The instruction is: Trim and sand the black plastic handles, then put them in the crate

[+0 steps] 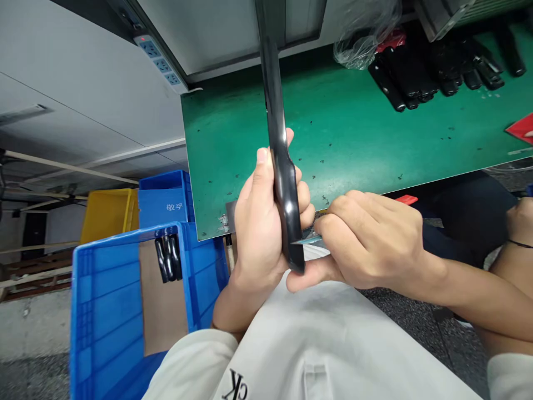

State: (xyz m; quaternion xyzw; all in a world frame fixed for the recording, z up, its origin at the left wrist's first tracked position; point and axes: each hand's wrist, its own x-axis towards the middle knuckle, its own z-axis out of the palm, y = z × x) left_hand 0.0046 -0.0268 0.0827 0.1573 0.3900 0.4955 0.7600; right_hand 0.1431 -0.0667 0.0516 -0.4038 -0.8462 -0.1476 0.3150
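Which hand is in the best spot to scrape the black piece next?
Probably the right hand: it pinches the small blade against the black piece, which the left hand holds.

In your left hand (pixel 258 233): black plastic strip (pixel 283 166), glossy, smooth. In your right hand (pixel 370 239): thin blade (pixel 308 240), dull metal sheen. Beyond both hands, bench (pixel 375 133): green, matt, speckled. Left of your left hand, crate (pixel 108 311): blue plastic, ribbed.

Green mat (pixel 375 144): centre open for passage. Far right edge blocked by black parts pile (pixel 428 72) and plastic bag (pixel 366 33); blue crate (pixel 104 311) crowds its left side. Black strip (pixel 275 100) stands upright over its near edge.
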